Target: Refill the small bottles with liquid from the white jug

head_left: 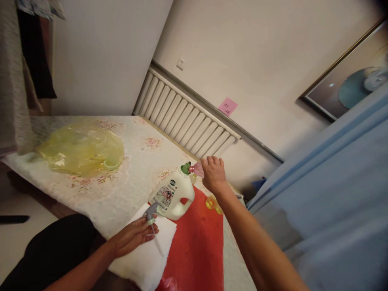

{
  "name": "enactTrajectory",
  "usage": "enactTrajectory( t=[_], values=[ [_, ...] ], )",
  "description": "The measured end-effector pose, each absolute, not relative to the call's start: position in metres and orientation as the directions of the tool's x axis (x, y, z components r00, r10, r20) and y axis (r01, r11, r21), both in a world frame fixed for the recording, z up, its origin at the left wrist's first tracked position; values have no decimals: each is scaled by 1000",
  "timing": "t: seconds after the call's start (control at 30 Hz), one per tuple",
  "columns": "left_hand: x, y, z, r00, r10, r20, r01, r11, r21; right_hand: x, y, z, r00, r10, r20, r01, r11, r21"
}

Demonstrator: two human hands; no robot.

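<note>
My right hand (pixel 214 174) is wrapped round a pink translucent bottle (pixel 199 169), tipped sideways with its threaded neck at the mouth of a large pale jug (pixel 177 196). The jug has a picture label, a side handle and green in its opening. It stands upright; whether any liquid flows cannot be made out. My left hand (pixel 136 237), palm up, holds a grey trigger spray head (pixel 152 211) between thumb and fingers. Its thin clear tube hangs down over a folded white cloth (pixel 145 258).
A red mat (pixel 197 238) lies under the jug, with yellow clear items (pixel 214 204) near my right forearm. An inflated yellow plastic bag (pixel 87 147) rests on the flowered tablecloth (pixel 138 161). Behind the table is a radiator (pixel 186 113); a blue curtain (pixel 327 178) hangs at right.
</note>
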State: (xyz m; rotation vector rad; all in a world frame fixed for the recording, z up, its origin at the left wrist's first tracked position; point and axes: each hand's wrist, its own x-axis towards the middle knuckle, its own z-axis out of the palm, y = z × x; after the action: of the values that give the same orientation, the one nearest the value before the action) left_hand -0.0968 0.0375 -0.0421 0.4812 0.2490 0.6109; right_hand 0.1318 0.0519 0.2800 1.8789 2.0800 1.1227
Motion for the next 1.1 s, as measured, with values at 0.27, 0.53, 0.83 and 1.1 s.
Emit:
enactTrajectory(
  t=[0.27,0.53,0.83,1.1],
  values=[
    [-97,37,-40,794,603,-79,-490,711,505,133,55,282,-253,901,352,785,-22,620],
    [-98,37,-39,797,598,-85,-484,717,502,134,56,286,-285,904,319,752,5,660],
    [-97,38,-42,802,595,-60,-490,711,505,124,54,296,-329,889,318,726,23,687],
    [-97,38,-43,799,598,-70,-490,714,500,113,56,303,-342,898,277,701,47,712]
  ],
)
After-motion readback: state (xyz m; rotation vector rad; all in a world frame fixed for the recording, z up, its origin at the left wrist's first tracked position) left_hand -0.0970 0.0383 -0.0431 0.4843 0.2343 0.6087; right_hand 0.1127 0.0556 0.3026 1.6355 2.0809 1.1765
